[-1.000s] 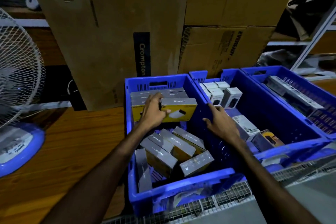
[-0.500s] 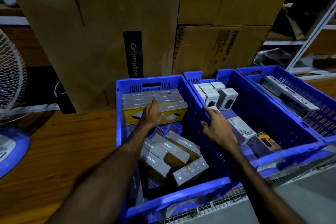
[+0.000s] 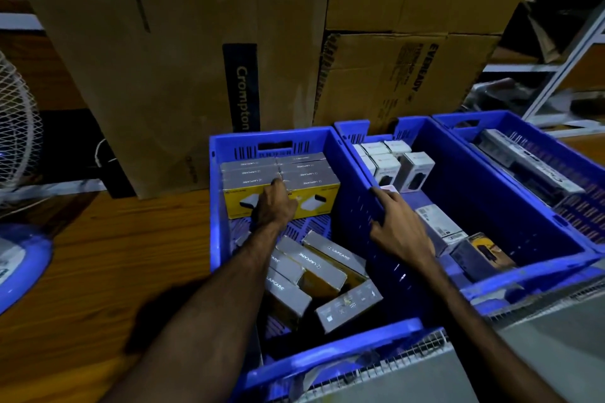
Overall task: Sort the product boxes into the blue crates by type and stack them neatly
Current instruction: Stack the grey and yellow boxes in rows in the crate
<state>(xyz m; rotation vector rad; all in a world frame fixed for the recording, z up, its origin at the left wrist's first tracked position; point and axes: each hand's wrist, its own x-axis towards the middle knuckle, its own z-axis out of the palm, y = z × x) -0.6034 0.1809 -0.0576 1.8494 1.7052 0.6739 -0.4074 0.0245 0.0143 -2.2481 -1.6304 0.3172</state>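
The left hand's fingers (image 3: 278,185) lie flat and extended against the near face and top edge of the stacked Lapcare boxes (image 3: 281,183) at the far end of the left blue crate (image 3: 216,206), pressing on them rather than closing round any one; nothing is grasped. The right hand's fingers (image 3: 381,198) are hooked over the wall shared by the left crate and the middle blue crate (image 3: 510,206), gripping that rim (to steady the crates, by the look of it).

Outward from the left hand (image 3: 275,206): the stack runs in neat rows, grey tops up and yellow faces toward the person, long axes lying across the crate. Nearer the person, under the left forearm, the loose Lapcare boxes (image 3: 314,271) lie jumbled and tilted, their long axes mostly slanting from near-left to far-right. These are the likely next picks; they lie behind and below the left fingers, so that hand must draw back toward the body to reach them, and it is the nearer of the two.

The middle crate holds white boxes (image 3: 393,163) standing at its far end and a few mixed boxes loose nearer.
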